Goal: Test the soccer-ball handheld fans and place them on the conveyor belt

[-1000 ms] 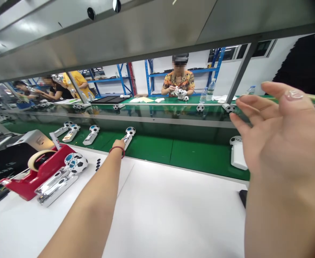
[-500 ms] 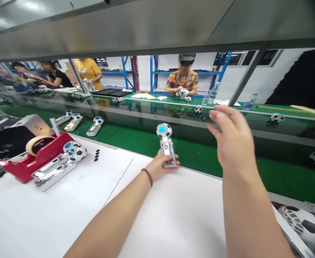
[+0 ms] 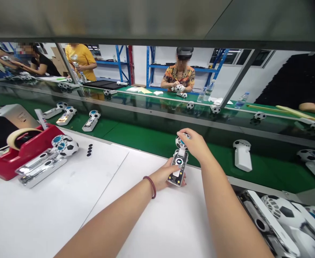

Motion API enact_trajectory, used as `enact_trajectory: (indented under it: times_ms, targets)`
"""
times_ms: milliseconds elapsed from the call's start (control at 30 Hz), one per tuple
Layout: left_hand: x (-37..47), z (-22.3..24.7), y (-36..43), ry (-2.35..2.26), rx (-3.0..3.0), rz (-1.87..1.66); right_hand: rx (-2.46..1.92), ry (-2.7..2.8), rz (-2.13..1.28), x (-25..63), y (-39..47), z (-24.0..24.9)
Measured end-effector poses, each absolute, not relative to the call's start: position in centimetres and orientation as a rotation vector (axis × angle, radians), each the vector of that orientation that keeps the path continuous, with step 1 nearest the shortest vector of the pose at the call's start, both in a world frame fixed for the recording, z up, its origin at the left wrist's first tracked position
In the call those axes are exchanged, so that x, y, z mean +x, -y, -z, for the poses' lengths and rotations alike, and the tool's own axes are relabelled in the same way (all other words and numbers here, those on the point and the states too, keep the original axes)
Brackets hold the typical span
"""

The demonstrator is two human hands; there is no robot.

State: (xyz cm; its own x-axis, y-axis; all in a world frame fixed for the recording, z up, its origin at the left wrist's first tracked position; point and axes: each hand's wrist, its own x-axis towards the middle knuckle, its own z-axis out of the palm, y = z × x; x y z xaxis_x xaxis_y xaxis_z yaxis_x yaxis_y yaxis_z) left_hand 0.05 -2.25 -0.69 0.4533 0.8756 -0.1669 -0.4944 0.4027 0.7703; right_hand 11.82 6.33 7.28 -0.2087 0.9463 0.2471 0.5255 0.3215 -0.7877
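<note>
My left hand wraps around the lower body of a handheld fan, holding it upright over the front edge of the white work surface. The fan has a round soccer-ball head, a clear front showing a dark circuit board, and a small round display. My right hand is on the ball head, with thumb and fingers closed around its top and right side. Part of the head is hidden by those fingers. A dark red band circles my left wrist.
At left stand a red tape dispenser and two fans, near several black dots. More fans lie on the green belt. A pile of fans sits at lower right. Co-workers work across the line.
My right hand has come down and left from its raised, open pose and closed on the fan's head. The fan has come nearer in my left hand. The view has shifted slightly.
</note>
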Motion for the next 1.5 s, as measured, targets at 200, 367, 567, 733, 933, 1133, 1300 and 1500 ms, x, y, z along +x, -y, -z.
enact_trajectory:
  times_ms: [200,367,567,733,933,1133,1300,1500]
  targets:
    - [-0.1,0.1,2.5,-0.613,0.691,-0.931,-1.254,1.912,-0.709,11.8,-6.2,-7.4]
    - [-0.2,-0.4,2.6,-0.667,0.68,-0.929,-1.255,1.892,-0.707,11.8,-5.9,-7.7]
    - [-0.2,0.2,2.6,-0.637,0.693,-0.93,-1.27,1.872,-0.754,11.7,-5.5,-8.2]
    - [-0.2,0.2,2.7,-0.654,0.71,-0.938,-1.257,1.865,-0.753,11.7,-5.4,-8.4]
    - [-0.3,0.2,2.7,-0.676,0.74,-0.957,-1.255,1.862,-0.767,11.6,-5.3,-8.5]
    - [-0.3,0.3,2.6,-0.716,0.799,-0.951,-1.224,1.867,-0.76,11.6,-5.2,-8.6]
    - [-0.4,0.2,2.7,-0.663,0.79,-0.951,-1.214,1.874,-0.752,11.6,-5.2,-8.7]
    - [-0.4,0.3,2.7,-0.635,0.781,-0.95,-1.239,1.86,-0.768,11.6,-5.2,-8.7]
